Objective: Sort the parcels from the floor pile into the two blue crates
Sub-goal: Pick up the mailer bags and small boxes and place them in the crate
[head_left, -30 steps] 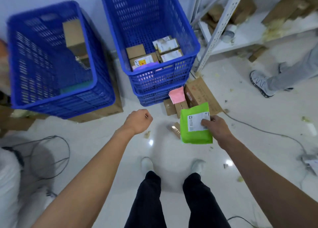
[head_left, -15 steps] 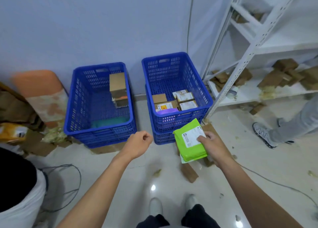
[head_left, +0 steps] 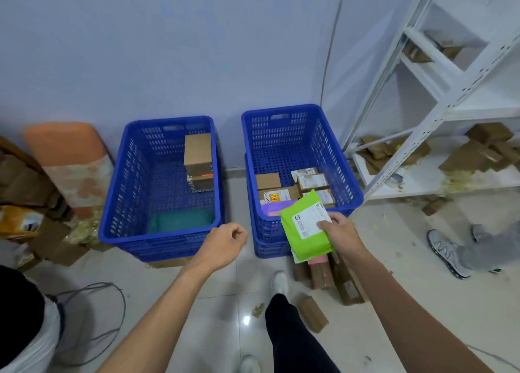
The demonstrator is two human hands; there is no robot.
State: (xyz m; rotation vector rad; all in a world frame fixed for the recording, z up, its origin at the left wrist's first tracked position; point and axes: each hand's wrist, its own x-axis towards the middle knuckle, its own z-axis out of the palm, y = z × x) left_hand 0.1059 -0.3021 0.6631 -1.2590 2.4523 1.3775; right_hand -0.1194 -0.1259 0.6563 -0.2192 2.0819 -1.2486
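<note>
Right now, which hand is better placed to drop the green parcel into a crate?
The right hand: it grips the green parcel over the near rim of the right blue crate. The left hand is curled and holds nothing.

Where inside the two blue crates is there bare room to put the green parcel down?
Left crate: bare floor between the brown box, far right, and the teal parcel at the near wall. Right crate: far half bare; near half crowded with boxes.
</note>
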